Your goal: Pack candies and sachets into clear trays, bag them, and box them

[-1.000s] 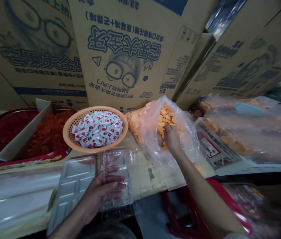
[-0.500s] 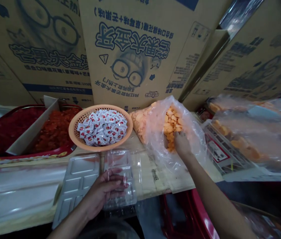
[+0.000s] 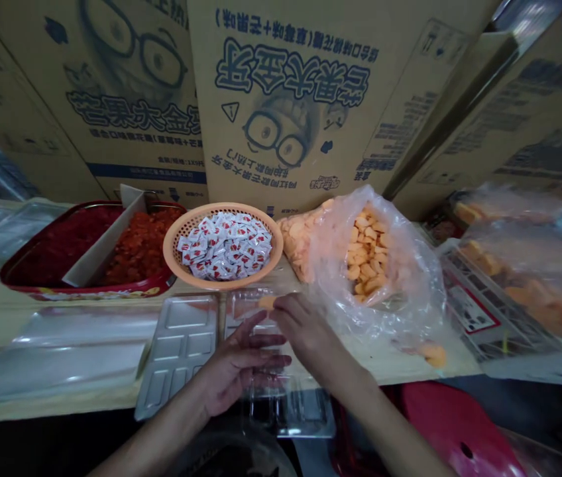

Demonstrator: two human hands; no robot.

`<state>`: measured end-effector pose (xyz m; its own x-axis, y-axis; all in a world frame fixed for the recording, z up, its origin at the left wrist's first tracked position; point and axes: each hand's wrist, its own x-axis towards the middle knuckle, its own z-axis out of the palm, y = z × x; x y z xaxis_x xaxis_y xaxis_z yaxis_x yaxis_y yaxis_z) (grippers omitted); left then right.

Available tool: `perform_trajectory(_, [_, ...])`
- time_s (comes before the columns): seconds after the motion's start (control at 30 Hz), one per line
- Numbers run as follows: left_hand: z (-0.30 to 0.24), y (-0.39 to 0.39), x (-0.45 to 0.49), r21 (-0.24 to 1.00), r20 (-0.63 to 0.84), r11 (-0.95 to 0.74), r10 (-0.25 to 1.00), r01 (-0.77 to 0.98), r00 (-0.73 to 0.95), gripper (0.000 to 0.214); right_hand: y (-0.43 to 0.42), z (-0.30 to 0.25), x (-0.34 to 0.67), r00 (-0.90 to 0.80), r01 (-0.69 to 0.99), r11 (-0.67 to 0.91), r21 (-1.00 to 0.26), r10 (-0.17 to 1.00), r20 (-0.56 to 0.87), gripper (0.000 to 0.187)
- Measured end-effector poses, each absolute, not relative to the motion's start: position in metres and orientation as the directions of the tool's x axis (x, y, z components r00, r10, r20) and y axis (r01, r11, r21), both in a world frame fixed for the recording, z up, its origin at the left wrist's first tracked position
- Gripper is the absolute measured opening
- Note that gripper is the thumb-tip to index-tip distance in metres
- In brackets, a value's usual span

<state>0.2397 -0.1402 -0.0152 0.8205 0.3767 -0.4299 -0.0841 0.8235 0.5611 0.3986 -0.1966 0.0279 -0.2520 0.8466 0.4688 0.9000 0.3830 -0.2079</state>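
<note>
Printed cardboard cartons (image 3: 285, 119) back the upper frame on my remote feed. At centre, I see the right hand (image 3: 311, 331) pinching an orange snack piece (image 3: 267, 303) at its fingertips, above the upper end of a clear compartment tray (image 3: 239, 306). Beside it, the left hand (image 3: 244, 364) spreads its fingers loosely; I can't tell whether they touch the tray. Right of centre, a plastic bag (image 3: 328, 258) gapes over similar pieces (image 3: 368, 255); left of centre sits a peach basket (image 3: 170, 248) of sachets (image 3: 224, 245).
</note>
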Motion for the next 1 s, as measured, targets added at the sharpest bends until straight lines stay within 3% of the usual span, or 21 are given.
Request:
perform_trajectory(0.07, [-0.017, -0.141, 0.238, 0.557, -0.398, 0.822, 0.39, -0.12, 0.83, 0.068, -0.194, 0.02, 0.389, -0.306, 0.875, 0.42, -0.242, 0.866, 0.396, 0.011])
perform_trajectory(0.23, [-0.015, -0.142, 0.235, 0.557, -0.379, 0.82, 0.395, -0.135, 0.837, 0.062, -0.194, 0.013, 0.39, -0.254, 0.766, 0.471, -0.438, 0.847, 0.467, 0.03])
perform_trajectory(0.33, [-0.012, -0.146, 0.238, 0.571, -0.384, 0.814, 0.379, -0.106, 0.842, 0.058, -0.19, 0.007, 0.389, -0.132, 0.732, 0.384, -0.562, 0.89, 0.437, 0.026])
perform_trajectory(0.43, [-0.012, -0.151, 0.242, 0.586, -0.396, 0.805, 0.385, -0.093, 0.834, 0.065, -0.185, 0.0, 0.379, -0.004, 0.765, 0.284, -0.578, 0.899, 0.437, 0.018])
perform_trajectory(0.63, [-0.02, -0.149, 0.237, 0.554, -0.462, 0.829, 0.38, -0.073, 0.801, 0.073, -0.181, 0.011, 0.397, 0.256, 0.701, 0.263, -0.663, 0.775, 0.578, 0.014])
perform_trajectory(0.67, [-0.021, -0.147, 0.236, 0.542, -0.476, 0.838, 0.372, -0.067, 0.797, 0.075, -0.18, 0.014, 0.415, 0.327, 0.747, 0.187, -0.638, 0.731, 0.598, 0.012])
perform_trajectory(0.73, [-0.021, -0.146, 0.233, 0.518, -0.512, 0.854, 0.359, -0.053, 0.781, 0.08, -0.177, 0.017, 0.465, 0.474, 0.837, -0.138, -0.529, 0.665, 0.577, 0.015])
perform_trajectory(0.8, [-0.02, -0.146, 0.231, 0.501, -0.539, 0.864, 0.348, -0.04, 0.767, 0.087, -0.175, 0.013, 0.521, 0.602, 0.794, -0.564, -0.227, 0.678, 0.421, 0.024])
perform_trajectory(0.9, [-0.017, -0.149, 0.23, 0.501, -0.564, 0.865, 0.362, -0.041, 0.742, 0.097, -0.176, -0.002, 0.591, 0.72, 0.669, -0.74, -0.072, 0.62, 0.311, 0.025])
perform_trajectory(1.0, [-0.016, -0.149, 0.227, 0.517, -0.583, 0.855, 0.397, -0.054, 0.709, 0.103, -0.178, -0.017, 0.623, 0.782, 0.573, -0.819, 0.031, 0.558, 0.277, 0.028])
